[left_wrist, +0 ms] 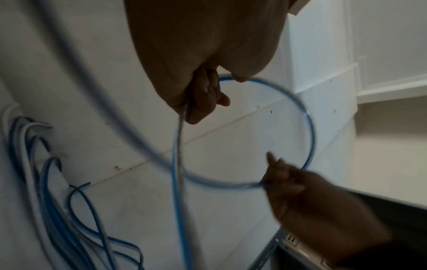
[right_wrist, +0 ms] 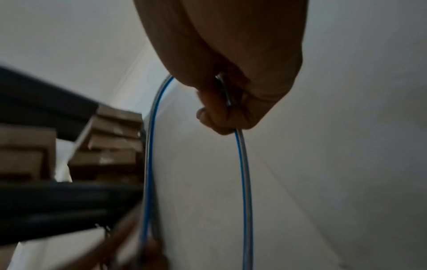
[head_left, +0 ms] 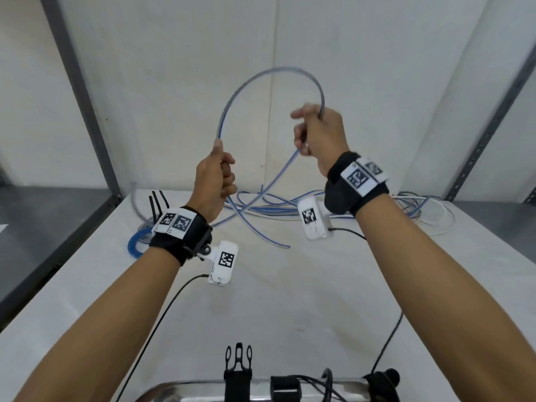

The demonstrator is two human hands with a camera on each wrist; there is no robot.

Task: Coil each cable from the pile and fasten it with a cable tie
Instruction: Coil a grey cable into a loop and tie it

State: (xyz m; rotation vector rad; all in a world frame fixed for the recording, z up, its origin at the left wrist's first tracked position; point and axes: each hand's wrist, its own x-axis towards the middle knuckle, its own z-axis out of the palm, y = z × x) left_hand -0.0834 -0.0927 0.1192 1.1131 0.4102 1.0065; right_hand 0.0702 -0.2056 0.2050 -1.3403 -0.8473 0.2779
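At the far left of the white table [head_left: 290,300], I see a small blue coil [head_left: 136,245] lying flat, partly hidden behind my left wrist strap. Just beyond it, a few black cable ties [head_left: 158,203] stick up near the table's far left corner.

My left hand [head_left: 216,184] is raised above the table, its fingers curled around a grey cable with a blue stripe [head_left: 261,76]. The thumb points up along the cable. In the left wrist view, the curled fingers [left_wrist: 203,95] close on the cable, which hangs down from the fist.

From the left hand the cable rises and arcs over in a wide loop against the white back wall, then comes down into my right hand [head_left: 319,134]. That hand is also raised, further right and slightly higher, with its fingers wrapped around the cable and the index finger pointing left. The right wrist view shows the cable [right_wrist: 242,173] leaving the bottom of the closed fist.

Below the right hand the cable slopes back down and to the left, meeting the table behind my left hand. Its loose tail runs toward me across the table.

Along the far edge of the table, from the middle to the right, lies the pile of blue and white cables [head_left: 362,207], loosely tangled. It is partly hidden behind my right wrist.
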